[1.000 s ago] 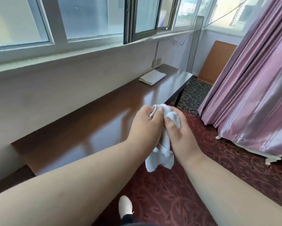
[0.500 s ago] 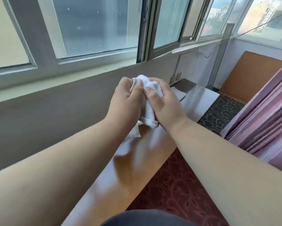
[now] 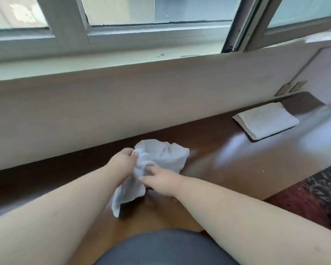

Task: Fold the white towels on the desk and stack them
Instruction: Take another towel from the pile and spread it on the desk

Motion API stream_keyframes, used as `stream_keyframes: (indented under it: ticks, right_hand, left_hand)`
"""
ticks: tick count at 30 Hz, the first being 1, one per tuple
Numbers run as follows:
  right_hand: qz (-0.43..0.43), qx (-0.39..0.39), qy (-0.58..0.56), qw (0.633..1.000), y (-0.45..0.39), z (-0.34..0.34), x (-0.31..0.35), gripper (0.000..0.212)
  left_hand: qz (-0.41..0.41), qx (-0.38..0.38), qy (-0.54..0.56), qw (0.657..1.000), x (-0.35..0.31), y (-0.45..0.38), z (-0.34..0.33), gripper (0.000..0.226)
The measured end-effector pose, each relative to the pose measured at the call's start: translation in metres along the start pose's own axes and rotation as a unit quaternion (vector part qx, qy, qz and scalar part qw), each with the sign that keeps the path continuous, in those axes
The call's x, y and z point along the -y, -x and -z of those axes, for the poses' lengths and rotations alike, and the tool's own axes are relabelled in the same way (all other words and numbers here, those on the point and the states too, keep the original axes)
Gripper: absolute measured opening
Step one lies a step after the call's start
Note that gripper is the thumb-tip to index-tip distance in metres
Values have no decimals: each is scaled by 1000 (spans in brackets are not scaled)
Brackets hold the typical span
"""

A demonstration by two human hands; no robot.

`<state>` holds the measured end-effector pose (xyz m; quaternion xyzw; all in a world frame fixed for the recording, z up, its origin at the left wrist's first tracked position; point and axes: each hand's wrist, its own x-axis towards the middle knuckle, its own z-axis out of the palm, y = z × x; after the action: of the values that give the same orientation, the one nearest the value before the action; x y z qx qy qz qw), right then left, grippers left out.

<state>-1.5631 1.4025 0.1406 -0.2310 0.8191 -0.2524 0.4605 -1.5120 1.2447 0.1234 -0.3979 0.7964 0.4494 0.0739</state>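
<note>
A: Where is the towel (image 3: 161,159) now?

B: Bunched up above the desk (image 3: 237,159), in both hands. Its far part seems to rest on the wood near the wall; a tail hangs down between the arms. Whether that tail touches the desk, I cannot tell.

A: And the hands?

B: The left hand (image 3: 122,162) is closed on the crumpled edge, thumb against fingers. The right hand (image 3: 160,177) lies on the cloth just beside it, fingers (image 3: 148,174) partly curled. I cannot tell if it truly pinches the towel or only presses on it.

A: So what is the step?

B: I judge it is opening the towel out flat, before any fold. To do it well, each hand should find a corner on the same edge, not a handful from the middle. Then draw the hands apart until that edge is taut, and lay the cloth down away from the body so it spreads without creases.

A: Any risk?

B: The hands are very close together, so the right one may take a wrong layer and leave a twist. Smoothing with a flat palm after laying it down would help.

A: Where does it go afterwards?

B: A folded towel (image 3: 266,120) lies well apart, to the right by the wall (image 3: 160,96), under the sockets (image 3: 291,87). That looks like the stack.
</note>
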Motion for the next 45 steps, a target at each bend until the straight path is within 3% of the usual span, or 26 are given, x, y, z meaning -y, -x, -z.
stream_keyframes:
  ticks: [2,6,8,10,12,15,17,18,20,22,24,28,32,34,38,41,43,45]
  right_hand:
    - [22,37,36,998,-12,28,-22,46]
    - [-11,-58,25,998,-48,90,-65,39]
    - [-7,-82,66,994,-66,112,-80,39]
    - [55,-107,123,985,-82,124,-77,42]
    - [167,-112,202,959,-95,124,-58,51]
    - [292,10,311,904,-104,107,-14,78]
    - [330,92,376,861,-104,90,11,77]
    - [344,116,412,836,-104,84,20,66]
    - [337,142,493,789,-107,78,27,33]
    - [292,148,541,775,-112,83,26,13]
    - [274,138,575,758,-118,93,21,26]
    - [286,114,621,721,-121,95,13,24]
    - [183,131,606,763,-111,89,5,15]
    - [121,133,589,788,-102,89,8,13]
    - [-16,146,545,826,-90,80,13,29]
    - [-121,178,480,851,-83,70,18,40]
    - [-102,160,462,867,-76,64,18,44]
    - [-51,119,377,917,-70,57,9,52]
  left_hand:
    - [40,-28,-30,998,10,-8,-3,26]
    - [112,-62,-73,989,10,-8,-7,24]
    - [117,-63,-112,985,4,-1,-15,24]
    - [81,-56,-131,986,-2,10,-24,29]
    - [33,-59,-144,987,-9,26,-32,33]
    - [-33,-69,-189,979,-16,45,-35,34]
    - [-66,-72,-222,970,-15,51,-33,35]
    - [-71,-77,-230,967,-13,52,-31,36]
    - [-64,-94,-238,965,-4,54,-26,37]
    - [-37,-101,-254,961,11,57,-17,40]
    - [-5,-91,-278,956,28,58,-6,48]
    - [17,-85,-320,943,47,55,13,61]
    - [11,-59,-392,918,52,44,27,85]
    - [6,-47,-416,908,54,39,34,80]
    - [-16,-11,-447,895,65,23,48,79]
    - [-2,-15,-450,893,71,6,62,65]
    - [17,-16,-468,883,75,-4,71,55]
    - [71,-15,-502,862,83,-10,83,49]
